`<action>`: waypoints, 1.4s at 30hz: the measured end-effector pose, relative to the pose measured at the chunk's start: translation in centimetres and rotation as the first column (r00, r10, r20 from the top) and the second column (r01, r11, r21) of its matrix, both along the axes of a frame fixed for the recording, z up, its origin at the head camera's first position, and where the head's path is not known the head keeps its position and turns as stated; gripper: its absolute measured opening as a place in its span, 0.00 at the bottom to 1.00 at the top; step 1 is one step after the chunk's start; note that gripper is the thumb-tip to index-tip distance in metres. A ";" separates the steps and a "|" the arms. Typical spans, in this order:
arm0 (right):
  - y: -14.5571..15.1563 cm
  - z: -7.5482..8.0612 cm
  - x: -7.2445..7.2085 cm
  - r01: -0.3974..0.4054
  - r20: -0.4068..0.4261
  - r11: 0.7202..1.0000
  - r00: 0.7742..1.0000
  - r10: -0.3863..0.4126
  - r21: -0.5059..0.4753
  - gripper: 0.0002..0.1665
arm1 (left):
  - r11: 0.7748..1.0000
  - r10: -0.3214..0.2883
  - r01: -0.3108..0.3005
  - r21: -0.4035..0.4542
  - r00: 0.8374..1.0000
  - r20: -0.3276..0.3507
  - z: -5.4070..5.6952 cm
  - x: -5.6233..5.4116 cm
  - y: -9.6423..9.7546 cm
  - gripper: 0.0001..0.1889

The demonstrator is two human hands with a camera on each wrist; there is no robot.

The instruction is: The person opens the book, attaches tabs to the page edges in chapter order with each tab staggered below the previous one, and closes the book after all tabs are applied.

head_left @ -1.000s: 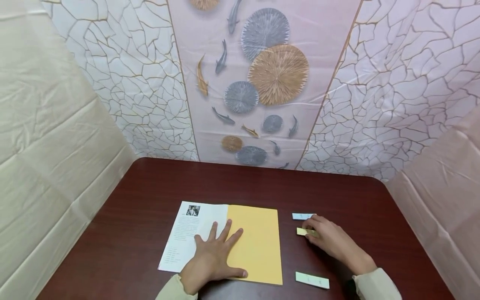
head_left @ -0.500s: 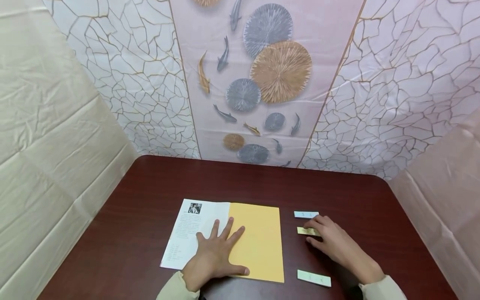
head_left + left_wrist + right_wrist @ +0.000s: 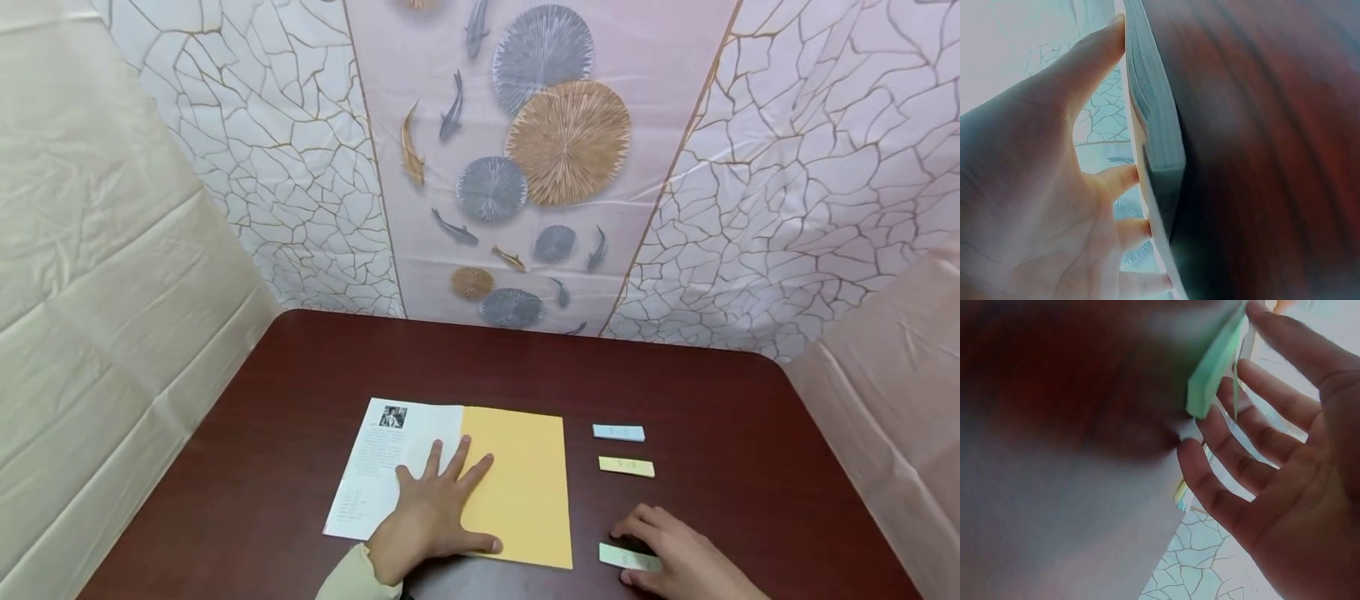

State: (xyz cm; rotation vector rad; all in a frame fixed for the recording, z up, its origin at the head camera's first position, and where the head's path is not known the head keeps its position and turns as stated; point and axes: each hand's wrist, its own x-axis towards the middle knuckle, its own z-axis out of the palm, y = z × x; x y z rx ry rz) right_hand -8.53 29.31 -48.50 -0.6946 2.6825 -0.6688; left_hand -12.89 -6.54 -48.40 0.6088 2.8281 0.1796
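Observation:
An open book [image 3: 525, 479] lies on the table, a white printed page with a small photo at left and a plain yellow page at right. My left hand [image 3: 429, 517] rests on it across the fold, fingers spread; the left wrist view shows the edge of its page block [image 3: 1157, 119]. My right hand [image 3: 675, 554] is at a green sticky-note pad [image 3: 617, 556], thumb near its close edge and fingers beyond its far edge. In the right wrist view the green pad [image 3: 1213, 375] lies between thumb and fingertips, with a thin green strip beside it.
Farther back, to the right of the book, a yellow sticky-note pad [image 3: 627, 467] and a light blue one [image 3: 618, 432] lie in a column with the green pad. The dark red table [image 3: 300, 367] ends at a patterned cloth backdrop [image 3: 495, 192]; plain cloth hangs at both sides.
My right hand has left the yellow pad and moved toward me to the green pad, uncovering the yellow and blue pads. The left hand stays on the book.

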 end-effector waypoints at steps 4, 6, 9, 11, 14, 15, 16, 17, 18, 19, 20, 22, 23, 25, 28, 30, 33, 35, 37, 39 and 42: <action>0.0 -0.7 0.2 -0.062 -0.077 0.998 0.995 0.064 0.017 0.16 | 1.000 -0.002 0.002 0.002 1.000 0.010 -0.2 0.3 0.2 0.60; 0.1 -0.9 0.2 -0.076 -0.085 0.997 0.993 0.077 0.017 0.15 | 1.000 -0.004 0.004 -0.001 1.000 0.009 -0.2 0.5 0.3 0.60; 0.3 -0.8 0.2 -0.049 -0.074 0.999 0.996 0.050 0.014 0.15 | 1.000 -0.005 0.005 -0.009 1.000 -0.003 -0.2 0.7 0.4 0.60; 0.5 -0.8 0.1 -0.015 -0.090 1.000 0.996 0.016 0.008 0.15 | 1.000 -0.009 0.009 -0.016 1.000 -0.011 -0.3 0.7 0.5 0.60; 0.7 -0.8 -0.2 0.020 -0.214 1.000 0.977 -0.020 0.000 0.17 | 1.000 -0.016 0.015 -0.024 1.000 -0.027 -0.6 0.5 0.6 0.60; 0.7 -0.8 -0.4 0.031 -0.255 1.000 0.967 -0.029 0.005 0.17 | 1.000 -0.018 0.018 -0.025 0.999 -0.029 -0.7 0.4 0.7 0.60; 0.7 -0.8 -0.6 0.044 -0.298 0.999 0.954 -0.036 0.021 0.18 | 1.000 -0.019 0.018 -0.024 0.999 -0.031 -0.8 0.3 0.7 0.60; 0.7 -0.9 -0.8 0.047 -0.351 0.998 0.936 -0.034 0.029 0.20 | 1.000 -0.017 0.016 -0.023 0.999 -0.030 -0.8 0.1 0.8 0.60; 0.7 -0.9 -1.1 0.057 -0.392 0.998 0.919 -0.037 0.039 0.20 | 1.000 -0.015 0.015 -0.023 0.999 -0.028 -0.8 0.0 0.8 0.60; 0.6 -0.9 -1.4 0.070 -0.410 0.996 0.911 -0.044 0.050 0.20 | 1.000 -0.013 0.012 -0.022 1.000 -0.025 -0.8 -0.1 0.8 0.60; 0.6 -0.9 -1.7 0.079 -0.428 0.995 0.903 -0.046 0.059 0.21 | 1.000 -0.012 0.011 -0.023 1.000 -0.015 -0.7 -0.3 0.8 0.59; 0.5 -0.8 -2.1 0.087 -0.451 0.994 0.891 -0.048 0.065 0.20 | 1.000 -0.007 0.007 -0.014 1.000 0.007 -0.5 -0.6 0.9 0.59; 0.5 -0.8 -2.2 0.089 -0.457 0.994 0.888 -0.051 0.062 0.20 | 1.000 -0.007 0.007 -0.009 1.000 0.017 -0.5 -0.7 0.9 0.59; 0.4 -0.7 -2.4 0.110 -0.436 0.991 0.898 -0.067 0.074 0.19 | 1.000 -0.007 0.007 -0.002 0.999 0.035 -0.3 -1.0 1.0 0.59; 0.0 -0.5 -2.6 0.135 -0.390 0.987 0.916 -0.090 0.090 0.18 | 1.000 0.001 -0.002 0.008 0.999 0.046 0.0 -1.4 1.0 0.60; -0.5 -0.5 -2.8 0.155 -0.369 0.983 0.923 -0.107 0.102 0.18 | 1.000 0.008 -0.008 -0.004 0.999 0.045 -0.3 -1.7 0.9 0.60; -1.0 -0.5 -3.0 0.169 -0.364 0.980 0.923 -0.121 0.101 0.18 | 1.000 0.013 -0.013 -0.022 0.999 0.035 -0.8 -2.1 0.8 0.60; -1.1 -0.5 -3.0 0.181 -0.368 0.978 0.920 -0.132 0.101 0.18 | 1.000 0.015 -0.014 -0.027 0.999 0.030 -1.1 -2.3 0.7 0.60; -1.2 -0.4 -3.1 0.181 -0.371 0.979 0.919 -0.136 0.092 0.18 | 1.000 0.015 -0.014 -0.026 0.999 0.033 -0.8 -2.2 0.7 0.59; -1.3 -0.2 -3.2 0.194 -0.355 0.977 0.923 -0.151 0.090 0.17 | 1.000 0.018 -0.017 -0.024 0.999 0.039 -0.3 -2.1 0.7 0.59; -1.8 0.1 -3.6 0.254 -0.346 0.964 0.914 -0.212 0.079 0.14 | 0.999 0.017 -0.016 -0.032 0.999 0.044 0.2 -2.1 0.6 0.59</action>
